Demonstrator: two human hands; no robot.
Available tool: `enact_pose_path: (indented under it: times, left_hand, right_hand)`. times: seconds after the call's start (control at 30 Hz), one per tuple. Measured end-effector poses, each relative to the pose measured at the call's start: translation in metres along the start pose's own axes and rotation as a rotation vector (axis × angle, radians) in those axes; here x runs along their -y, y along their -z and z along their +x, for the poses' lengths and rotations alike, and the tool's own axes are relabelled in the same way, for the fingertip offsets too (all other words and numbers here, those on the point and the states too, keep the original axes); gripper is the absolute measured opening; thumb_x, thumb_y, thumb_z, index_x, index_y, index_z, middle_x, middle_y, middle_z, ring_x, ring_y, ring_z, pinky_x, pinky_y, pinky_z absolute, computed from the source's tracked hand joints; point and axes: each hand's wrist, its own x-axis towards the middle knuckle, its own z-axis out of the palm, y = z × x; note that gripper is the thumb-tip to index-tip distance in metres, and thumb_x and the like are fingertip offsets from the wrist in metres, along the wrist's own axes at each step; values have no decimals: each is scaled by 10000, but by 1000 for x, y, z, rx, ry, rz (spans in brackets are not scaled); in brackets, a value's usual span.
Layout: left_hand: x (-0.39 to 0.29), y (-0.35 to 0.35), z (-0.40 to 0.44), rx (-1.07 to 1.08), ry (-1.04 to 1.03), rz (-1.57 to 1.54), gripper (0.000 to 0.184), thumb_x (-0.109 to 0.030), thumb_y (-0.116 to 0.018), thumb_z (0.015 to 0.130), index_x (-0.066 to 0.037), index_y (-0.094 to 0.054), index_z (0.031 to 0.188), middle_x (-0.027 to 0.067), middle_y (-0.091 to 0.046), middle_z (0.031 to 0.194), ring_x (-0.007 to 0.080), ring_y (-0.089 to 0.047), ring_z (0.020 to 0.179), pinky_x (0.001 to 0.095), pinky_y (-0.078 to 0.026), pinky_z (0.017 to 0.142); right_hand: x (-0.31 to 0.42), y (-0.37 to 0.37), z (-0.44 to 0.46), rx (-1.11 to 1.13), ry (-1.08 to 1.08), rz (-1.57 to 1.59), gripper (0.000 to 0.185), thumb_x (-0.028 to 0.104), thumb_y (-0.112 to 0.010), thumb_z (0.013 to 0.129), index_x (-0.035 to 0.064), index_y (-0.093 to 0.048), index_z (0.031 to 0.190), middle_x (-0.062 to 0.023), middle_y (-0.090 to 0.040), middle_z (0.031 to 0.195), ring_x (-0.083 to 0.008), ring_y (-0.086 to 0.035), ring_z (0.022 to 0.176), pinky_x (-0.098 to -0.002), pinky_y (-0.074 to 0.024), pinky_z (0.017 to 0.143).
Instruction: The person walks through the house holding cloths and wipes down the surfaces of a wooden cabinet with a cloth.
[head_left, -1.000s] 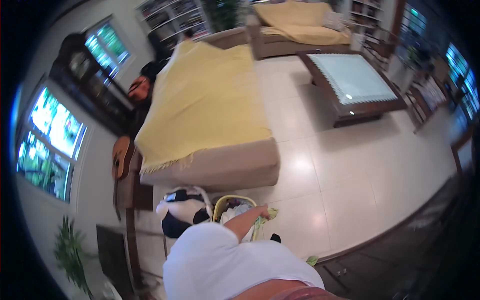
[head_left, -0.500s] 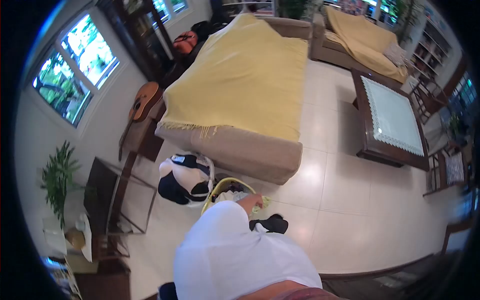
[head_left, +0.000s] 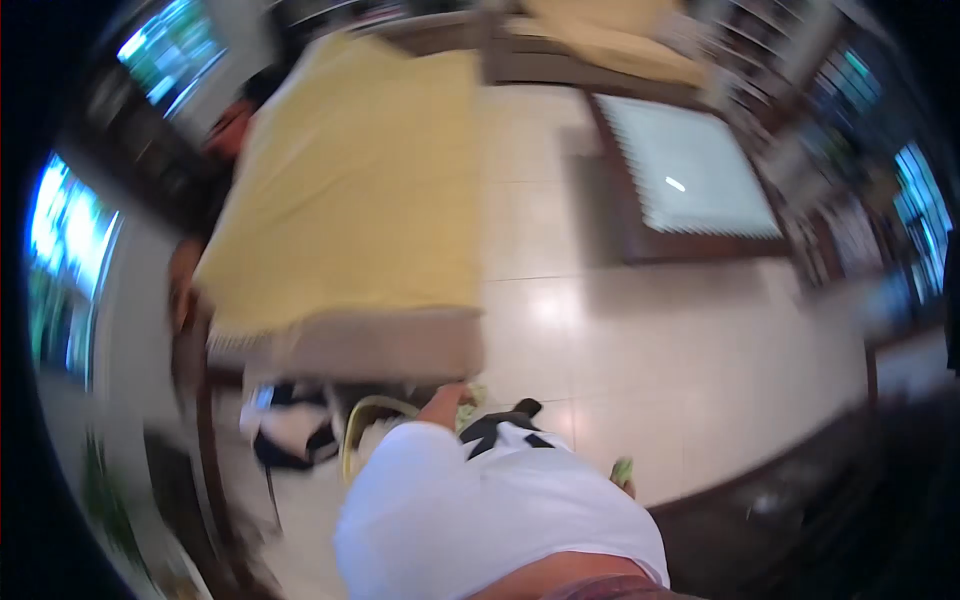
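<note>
My left hand [head_left: 464,396] is at the right side of the yellow-rimmed laundry basket [head_left: 352,436], closed on a light green cloth [head_left: 475,402]. On the right, my right hand [head_left: 630,489] shows just past the white shirt, with another piece of green cloth [head_left: 622,470] in its fingers. Between the hands a black and white garment [head_left: 505,430] is partly hidden by the shirt. Left of the basket is a second, light-coloured one filled with black and pale pink items [head_left: 292,430]. The picture is blurred.
A sofa with a yellow throw [head_left: 360,190] stands just beyond the baskets. Farther right is a dark wooden table [head_left: 680,245] with a pale cloth on top. A guitar [head_left: 184,285] and a plant [head_left: 108,500] are at the left. Another sofa [head_left: 540,65] stands behind.
The view has swung, so the room sits farther left than half a second ago. My right hand has come into sight with green cloth. My left hand still has its green cloth beside the basket.
</note>
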Motion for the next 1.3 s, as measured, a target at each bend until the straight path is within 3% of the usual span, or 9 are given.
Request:
enact_pose_path:
  times: [0.03, 0.07, 0.2, 0.37, 0.47, 0.73, 0.9, 1.03, 1.3]
  left_hand:
    - [-32, 12, 10, 12, 112, -97, 616, -419, -804, 583, -175, -634, 1123, 64, -627, 1081, 217, -572, 946, 381, -459, 842]
    - [-52, 19, 31, 22, 53, -42, 689, -449, -801, 580, -113, -591, 1143, 93, -615, 1091, 228, -573, 955, 385, -469, 833]
    - [-175, 46, 79, 4, -282, 307, 1100, -513, -820, 535, 130, -281, 1247, 224, -555, 1119, 265, -585, 959, 374, -516, 768]
    - [-353, 48, 33, 160, -391, -297, 989, -389, -807, 615, 80, -217, 1256, 246, -530, 1129, 291, -594, 941, 368, -520, 740]
    - [-419, 44, 74, 13, -552, -99, 988, -393, -799, 635, 76, -190, 1256, 259, -519, 1142, 297, -586, 972, 373, -511, 781]
    - [-541, 30, 147, -234, -228, 343, 1128, -386, -833, 588, 74, -97, 1309, 273, -496, 1166, 315, -576, 1012, 405, -496, 848]
    - [-626, 34, 138, -16, -118, -35, 1077, -295, -856, 580, 17, -123, 1305, 241, -492, 1124, 339, -577, 962, 467, -506, 791]
    - [-706, 37, 160, 61, -84, 26, 1101, -317, -810, 621, 44, -62, 1344, 252, -482, 1172, 318, -565, 1014, 439, -497, 823]
    - [-973, 81, 225, 37, -147, 310, 1127, -494, -725, 658, 62, -48, 1367, 256, -489, 1204, 326, -529, 1080, 452, -445, 895]
  right_hand:
    - [4, 13, 5, -64, -16, 12, 477, 327, -655, 815, -4, -556, 1144, -144, -645, 976, -221, -612, 886, -366, -484, 757]
    - [10, 18, 19, -188, -33, 175, 444, 357, -673, 776, -6, -581, 1013, -190, -634, 878, -300, -627, 780, -403, -480, 668]
    - [60, 68, 28, -445, -196, 35, 541, 420, -698, 707, 5, -588, 1037, -235, -624, 957, -357, -607, 912, -420, -471, 783]
    - [4, 91, 40, -403, -540, 1, 589, 444, -746, 643, -8, -605, 993, -236, -629, 970, -356, -619, 910, -427, -490, 788]
    - [-68, 103, 60, -281, -676, 10, 613, 465, -759, 609, -24, -611, 948, -230, -640, 934, -347, -632, 889, -434, -498, 765]
    - [-83, 318, 178, -570, -636, 74, 618, 433, -757, 614, -32, -591, 986, -235, -631, 921, -352, -623, 890, -425, -494, 766]
    - [-49, 415, 265, -584, -572, 90, 610, 425, -746, 634, 2, -595, 1047, -218, -629, 962, -339, -614, 912, -415, -486, 783]
    - [-65, 458, 344, -520, -390, 147, 518, 433, -730, 655, -9, -653, 913, -197, -649, 846, -319, -631, 785, -390, -489, 730]
    - [-84, 551, 410, -184, -681, 338, 450, 471, -685, 721, 22, -678, 738, -149, -662, 703, -266, -644, 663, -384, -498, 651]
